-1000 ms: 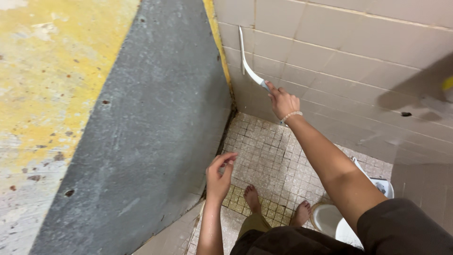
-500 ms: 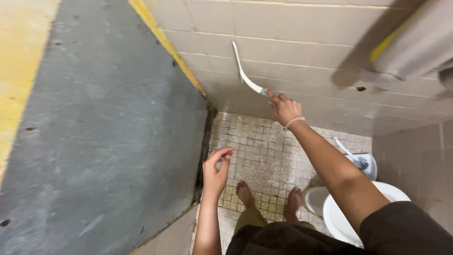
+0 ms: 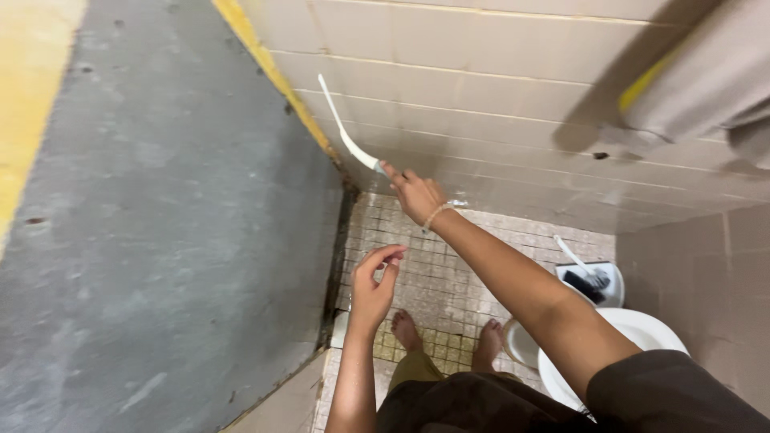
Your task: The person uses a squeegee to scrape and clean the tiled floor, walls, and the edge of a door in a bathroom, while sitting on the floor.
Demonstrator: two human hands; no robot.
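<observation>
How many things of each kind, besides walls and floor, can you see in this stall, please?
Curved white handled tool, in the right hand's grip: 1
Toilet bowl: 1
Brush holder with brush: 1
Beaded bracelet: 1
Bare feet: 2
Left hand, holding nothing: 1
Total: 8

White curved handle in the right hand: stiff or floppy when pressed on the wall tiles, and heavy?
The white curved handle probably stays stiff: it holds its bend unsupported. It is likely light, since the right hand lifts it by one end at arm's length. Its thin, smooth shape might twist in the grip against the tiled wall.
</observation>
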